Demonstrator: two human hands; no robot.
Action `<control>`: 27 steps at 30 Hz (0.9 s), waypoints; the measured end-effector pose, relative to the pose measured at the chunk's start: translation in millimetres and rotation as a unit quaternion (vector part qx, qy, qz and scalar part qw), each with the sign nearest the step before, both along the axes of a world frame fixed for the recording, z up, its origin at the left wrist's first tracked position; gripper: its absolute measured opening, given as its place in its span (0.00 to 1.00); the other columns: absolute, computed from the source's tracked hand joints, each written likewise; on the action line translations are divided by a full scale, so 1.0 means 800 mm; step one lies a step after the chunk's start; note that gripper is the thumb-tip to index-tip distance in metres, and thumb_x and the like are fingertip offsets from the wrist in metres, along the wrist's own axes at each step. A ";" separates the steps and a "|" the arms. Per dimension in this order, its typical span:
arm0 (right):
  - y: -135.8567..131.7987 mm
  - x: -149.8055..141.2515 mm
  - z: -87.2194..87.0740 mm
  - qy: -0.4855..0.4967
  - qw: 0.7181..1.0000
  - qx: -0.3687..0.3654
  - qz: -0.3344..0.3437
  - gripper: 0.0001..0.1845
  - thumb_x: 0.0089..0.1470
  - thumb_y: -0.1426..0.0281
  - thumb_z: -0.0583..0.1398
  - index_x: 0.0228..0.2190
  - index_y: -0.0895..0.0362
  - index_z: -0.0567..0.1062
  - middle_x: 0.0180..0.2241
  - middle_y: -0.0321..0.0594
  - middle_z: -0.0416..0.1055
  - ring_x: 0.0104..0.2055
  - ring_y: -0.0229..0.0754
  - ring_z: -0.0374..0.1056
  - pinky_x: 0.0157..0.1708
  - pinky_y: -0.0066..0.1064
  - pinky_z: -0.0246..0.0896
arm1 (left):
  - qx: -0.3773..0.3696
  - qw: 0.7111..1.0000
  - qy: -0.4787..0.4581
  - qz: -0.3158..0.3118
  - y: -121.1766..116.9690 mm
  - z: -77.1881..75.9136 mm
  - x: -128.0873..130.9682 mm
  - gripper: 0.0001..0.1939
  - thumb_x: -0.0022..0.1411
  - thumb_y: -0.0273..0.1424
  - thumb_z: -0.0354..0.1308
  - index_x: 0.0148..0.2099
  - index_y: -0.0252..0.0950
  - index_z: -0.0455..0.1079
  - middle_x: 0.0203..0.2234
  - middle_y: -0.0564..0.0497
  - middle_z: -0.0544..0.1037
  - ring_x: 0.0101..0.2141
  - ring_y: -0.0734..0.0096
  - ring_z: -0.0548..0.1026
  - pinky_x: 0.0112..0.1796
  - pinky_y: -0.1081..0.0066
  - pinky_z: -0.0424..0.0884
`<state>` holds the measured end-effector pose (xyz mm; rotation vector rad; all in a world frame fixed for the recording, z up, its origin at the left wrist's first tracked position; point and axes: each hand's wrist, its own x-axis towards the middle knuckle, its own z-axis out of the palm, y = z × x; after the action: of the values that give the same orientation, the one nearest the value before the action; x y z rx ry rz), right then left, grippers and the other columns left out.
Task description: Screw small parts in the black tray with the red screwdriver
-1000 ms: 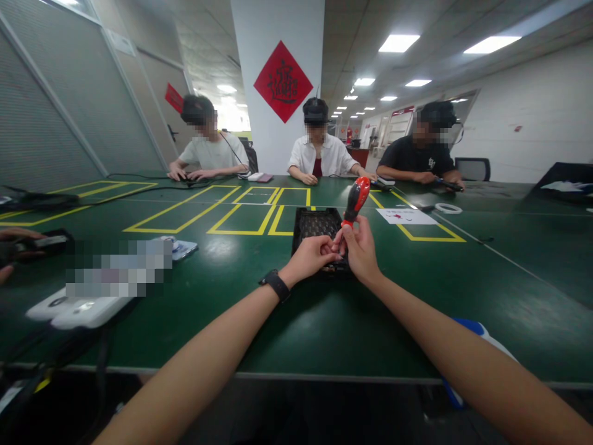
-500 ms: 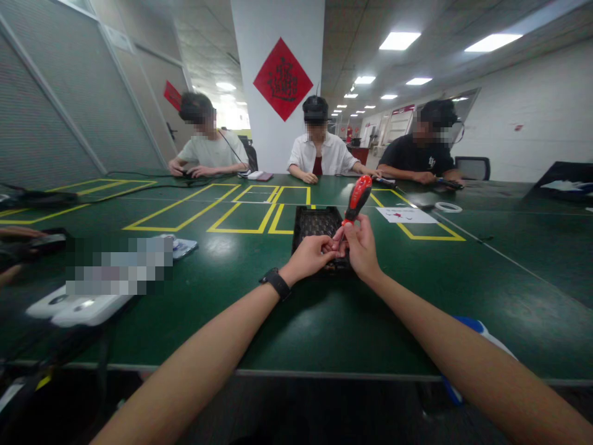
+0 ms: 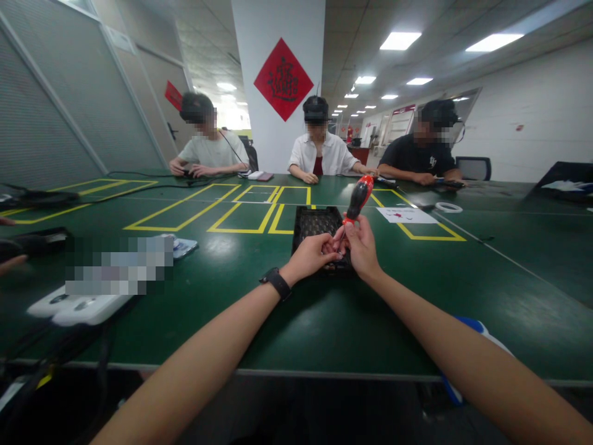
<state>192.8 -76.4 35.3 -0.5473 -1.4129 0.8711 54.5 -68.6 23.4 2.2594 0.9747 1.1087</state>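
A screwdriver [image 3: 359,196] with a red and black handle leans up and to the right, its shaft pointing down between my hands. My right hand [image 3: 364,250] is closed on it, gripping low near the shaft. The fingers of my left hand [image 3: 315,254], with a black band on the wrist, are pinched together by the screwdriver's lower end. Whatever they hold is too small to make out. Beneath both hands lies a black tray-like case [image 3: 319,221] with a patterned inside; my hands cover much of its near half.
White devices [image 3: 88,307], partly blurred out, lie left with cables. Another person's hand [image 3: 13,264] is at the left edge by a black object. Yellow tape outlines, a paper sheet [image 3: 407,215] and a white ring [image 3: 448,207] are on the green table. Three people sit opposite.
The screwdriver's handle has tipped very slightly to the right, and my fingers have shifted a little around its lower end. At the left edge, another person's hand has drawn back from the black object.
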 end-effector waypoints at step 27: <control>-0.012 -0.004 0.013 0.007 0.999 0.041 -0.008 0.15 0.57 0.58 0.50 0.39 0.54 0.64 0.28 0.36 0.68 0.26 0.33 0.62 0.23 0.25 0.57 | 0.260 0.928 0.242 0.116 -0.024 0.022 0.003 0.12 0.64 0.28 0.42 0.42 0.31 0.65 0.33 0.46 0.74 0.34 0.68 0.71 0.39 0.67 0.62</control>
<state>190.0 -85.8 45.7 -0.4896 -1.4228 0.7990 57.0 -87.7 40.7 3.0110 1.2807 1.0077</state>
